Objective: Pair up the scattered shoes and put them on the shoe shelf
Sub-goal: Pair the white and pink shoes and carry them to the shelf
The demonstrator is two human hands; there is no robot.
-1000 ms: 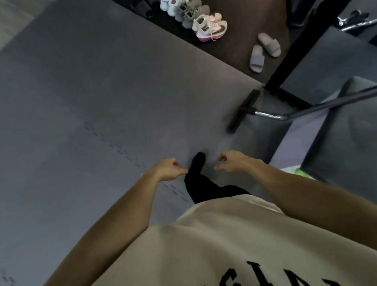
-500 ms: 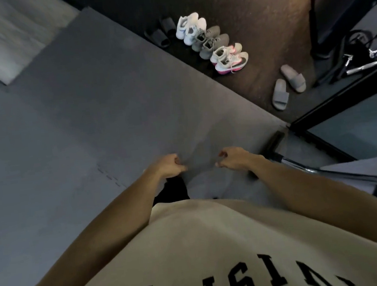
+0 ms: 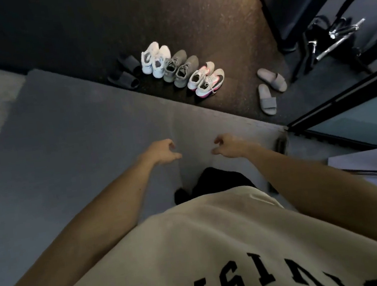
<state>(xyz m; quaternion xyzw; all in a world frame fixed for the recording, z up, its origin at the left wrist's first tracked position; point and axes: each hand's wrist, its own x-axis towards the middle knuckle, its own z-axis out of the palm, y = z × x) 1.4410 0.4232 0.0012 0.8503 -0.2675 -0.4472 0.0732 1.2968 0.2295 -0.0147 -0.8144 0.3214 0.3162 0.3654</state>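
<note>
The fingers [image 3: 171, 147] of the left hand [image 3: 160, 152] and those of the right hand [image 3: 229, 146] are loosely curled and part open, holding nothing, with the two hands near each other above a smooth grey foam mat [image 3: 75, 137].

The shoes sit beyond the mat's far edge on a dark, speckled floor [image 3: 203, 22]. Four pairs lie in a close row: dark slides [image 3: 124, 73], white trainers [image 3: 155, 59], grey knit trainers [image 3: 179, 69], and cream trainers with pink soles and a black mark [image 3: 207, 78]. A fifth pair, pale grey slides [image 3: 268, 89], lies apart to the right, its two halves angled away from each other. No shoe shelf can be made out.

Risks, as a judgement: the light is dim, so the dark slides could be overlooked against the floor. The row is tightly packed, so lifting one shoe may nudge its neighbour. Loose laces on the cream pair could snag. The soft, open slides may slip from a light pinch. Black metal frames [image 3: 343, 97] at the right could catch a foot.
</note>
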